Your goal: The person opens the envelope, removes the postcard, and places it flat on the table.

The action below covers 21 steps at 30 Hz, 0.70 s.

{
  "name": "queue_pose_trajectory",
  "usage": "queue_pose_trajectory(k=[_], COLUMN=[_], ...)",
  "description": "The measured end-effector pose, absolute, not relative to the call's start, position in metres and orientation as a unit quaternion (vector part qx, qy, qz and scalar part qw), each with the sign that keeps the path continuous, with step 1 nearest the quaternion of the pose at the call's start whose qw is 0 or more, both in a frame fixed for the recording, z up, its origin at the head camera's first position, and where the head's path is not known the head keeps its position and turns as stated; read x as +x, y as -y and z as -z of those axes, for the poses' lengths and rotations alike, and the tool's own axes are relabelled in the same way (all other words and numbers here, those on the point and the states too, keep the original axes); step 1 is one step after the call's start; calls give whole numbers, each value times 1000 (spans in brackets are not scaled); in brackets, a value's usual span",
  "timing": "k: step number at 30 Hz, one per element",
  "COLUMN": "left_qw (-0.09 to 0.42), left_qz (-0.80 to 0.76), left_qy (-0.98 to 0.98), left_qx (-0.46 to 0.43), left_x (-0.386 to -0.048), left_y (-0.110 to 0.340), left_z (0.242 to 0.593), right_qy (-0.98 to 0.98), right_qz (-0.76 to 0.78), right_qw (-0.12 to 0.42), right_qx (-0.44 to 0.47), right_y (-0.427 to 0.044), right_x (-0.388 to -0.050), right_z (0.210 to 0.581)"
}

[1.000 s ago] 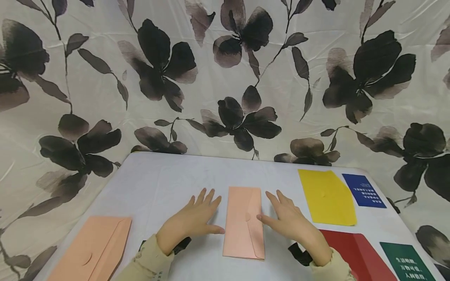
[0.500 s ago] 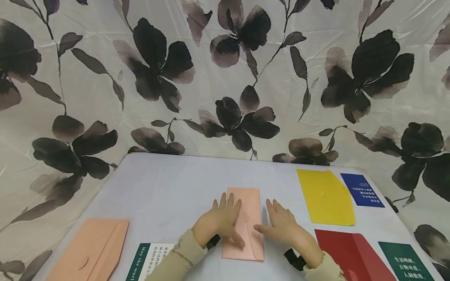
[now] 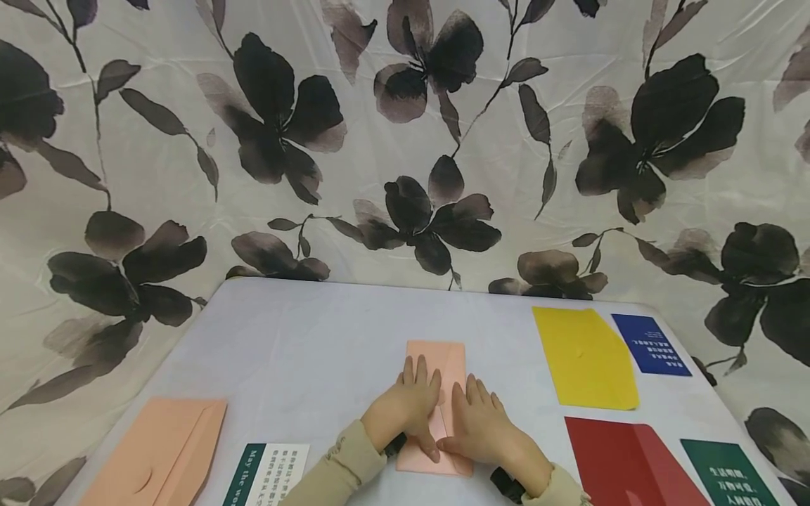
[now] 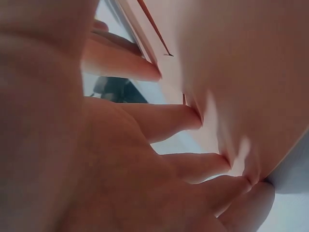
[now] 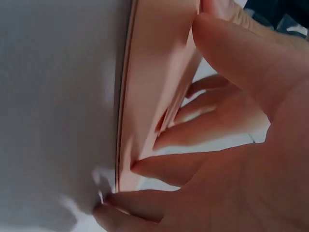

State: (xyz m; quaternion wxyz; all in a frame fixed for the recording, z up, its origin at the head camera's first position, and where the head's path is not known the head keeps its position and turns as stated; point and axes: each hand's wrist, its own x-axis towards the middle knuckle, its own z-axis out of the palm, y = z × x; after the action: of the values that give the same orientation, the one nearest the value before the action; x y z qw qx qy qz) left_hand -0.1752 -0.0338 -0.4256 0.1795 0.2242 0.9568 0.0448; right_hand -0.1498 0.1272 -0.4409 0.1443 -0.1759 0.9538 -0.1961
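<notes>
- White cloth (image 3: 367, 154) printed with dark flowers hangs across the upper frame, facing me.
- White table (image 3: 304, 351) spreads below.
- Peach envelope (image 3: 446, 369) lies at lower centre.
- Right hand (image 3: 479, 425) has just joined the left hand (image 3: 401, 407) on it: fingers straight, touching, gripping nothing. It now looks steadied from both sides.

Head view looks down; wrist close-ups share envelope (image 4: 234, 72).
</notes>
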Motion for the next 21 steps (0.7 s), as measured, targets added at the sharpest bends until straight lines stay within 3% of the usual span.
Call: queue_pose_trajectory(k=[21], left_qw=[178], left_qz=[-40], left_qy=[-956], left_qx=[230], left_x=[-174], left_y=[35], left_z=[427], right_qy=[-954], right_qz=[190], right_qw=[136], right_qx=[-189], right_y=[-126], right_x=[-143], right_z=[442])
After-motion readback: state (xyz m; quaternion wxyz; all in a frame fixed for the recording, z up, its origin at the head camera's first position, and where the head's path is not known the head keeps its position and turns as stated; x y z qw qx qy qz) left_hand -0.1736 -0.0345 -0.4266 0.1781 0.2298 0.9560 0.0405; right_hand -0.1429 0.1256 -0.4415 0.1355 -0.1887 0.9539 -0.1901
